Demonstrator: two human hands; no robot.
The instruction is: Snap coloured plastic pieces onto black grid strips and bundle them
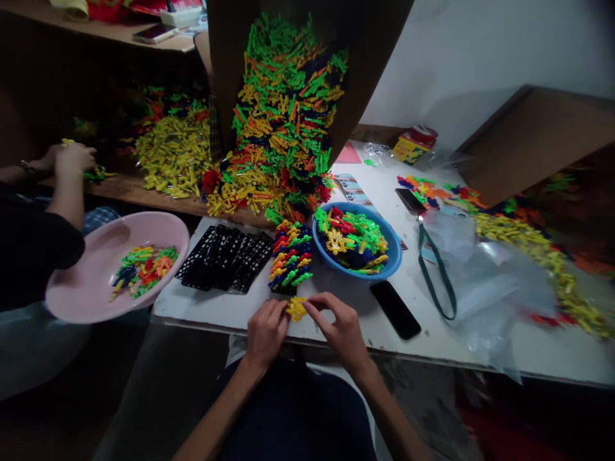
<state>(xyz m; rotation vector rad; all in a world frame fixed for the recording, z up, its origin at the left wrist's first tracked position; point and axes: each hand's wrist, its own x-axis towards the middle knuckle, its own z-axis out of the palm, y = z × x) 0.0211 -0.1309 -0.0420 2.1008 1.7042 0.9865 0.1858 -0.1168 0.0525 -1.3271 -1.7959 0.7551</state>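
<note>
Between my two hands, just above the table's front edge, is a small yellow plastic figure piece. My left hand pinches it from the left. On its right side, the thumb and fingertips of my right hand close on it too. Right beyond my hands stand rows of coloured plastic pieces in red, yellow, green and blue, set close together in slanting lines. To their left lie several black perforated plastic plates. A blue bowl at the right holds loose green, yellow, red and dark blue pieces.
Behind the bowl, a large open box spills coloured pieces. A black phone, a green strap and clear plastic bags lie on the right of the white table. At left, another person's hand works above a pink basin.
</note>
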